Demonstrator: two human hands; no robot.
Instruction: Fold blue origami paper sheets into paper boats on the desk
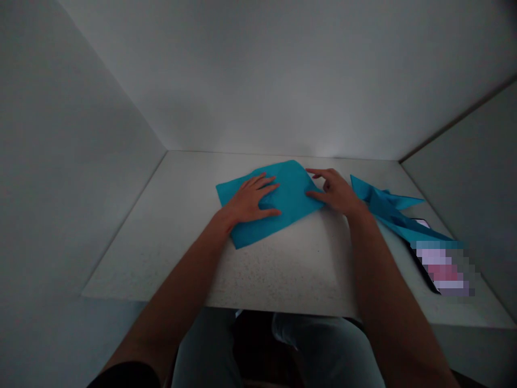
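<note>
A sheet of bright blue paper (pixel 293 199) lies on the white table in front of me, set at a slant. My left hand (pixel 256 199) rests flat on its left half with the fingers spread. At the paper's right side is my right hand (pixel 329 188). Its index finger and thumb are stretched out and apart, the thumb touching the paper near the edge, the index finger by the upper right edge. The other fingers are curled in. That right edge looks slightly bent or raised.
To the right, a folded blue paper piece (pixel 383 205) with pointed ends lies partly over a phone (pixel 424 269), whose screen is blurred out. White walls (pixel 283 81) border the table (pixel 161 242) at the back and both sides. My legs are below its front edge.
</note>
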